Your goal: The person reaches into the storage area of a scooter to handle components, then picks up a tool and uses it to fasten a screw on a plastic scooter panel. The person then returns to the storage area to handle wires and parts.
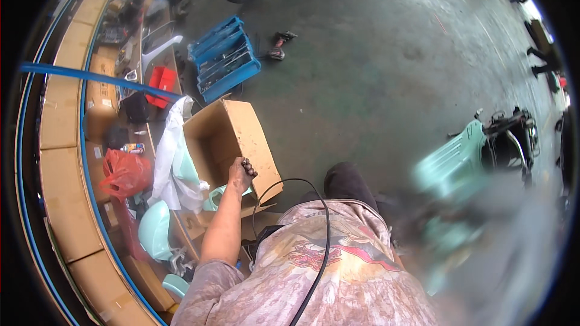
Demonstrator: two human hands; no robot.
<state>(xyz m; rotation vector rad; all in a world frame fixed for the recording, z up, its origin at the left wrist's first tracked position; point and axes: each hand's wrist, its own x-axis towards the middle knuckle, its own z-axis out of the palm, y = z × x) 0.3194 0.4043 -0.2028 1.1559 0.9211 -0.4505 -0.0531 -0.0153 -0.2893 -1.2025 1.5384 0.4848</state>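
Observation:
My left hand (241, 172), fingers dark with grime, is closed in front of an open cardboard box (257, 139) on its side. It is at the edge of the box's opening; whether it grips that edge or something small, I cannot make out. Below the wrist, partly behind my forearm, is a mint-green curved part (212, 199). White wrapping (169, 160) lies against the box's left side. A rounded mint-green panel (155, 230) is left of my forearm. My right hand is not in view. A black cable (327, 229) loops across my shirt.
A blue tiered toolbox (226, 60) stands on the floor beyond the box, with a cordless drill (279, 45) beside it. A blue-edged rack (90, 145) runs along the left, near a red plastic bag (125, 174). At right is a partly dismantled mint-green scooter (462, 154).

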